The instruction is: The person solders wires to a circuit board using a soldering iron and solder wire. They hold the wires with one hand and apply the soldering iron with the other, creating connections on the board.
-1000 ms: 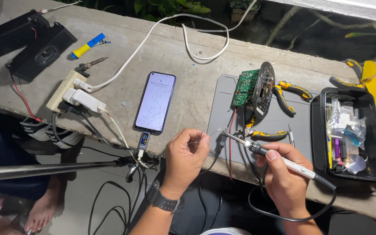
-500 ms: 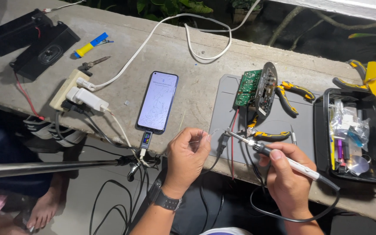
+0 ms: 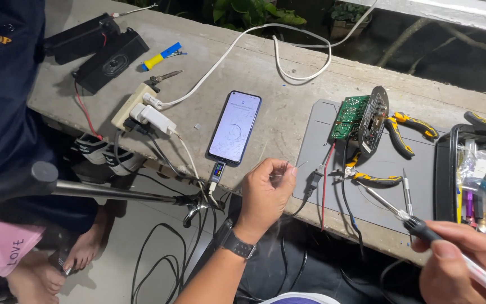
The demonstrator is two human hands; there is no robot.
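Left hand point(image 3: 265, 188) pinches a thin solder wire point(image 3: 288, 169) at the front edge of the concrete bench point(image 3: 265, 84), just left of the grey work mat point(image 3: 389, 169). Right hand point(image 3: 462, 256) is closed around a soldering iron point(image 3: 406, 217); it has pulled back toward the bench's front right since half a second ago, when the tip sat close beside the left hand's fingers. Now the two hands are well apart. The green circuit board point(image 3: 350, 115) stands unmoved at the mat's back edge, and the phone point(image 3: 234, 126) lies left of the mat as before.
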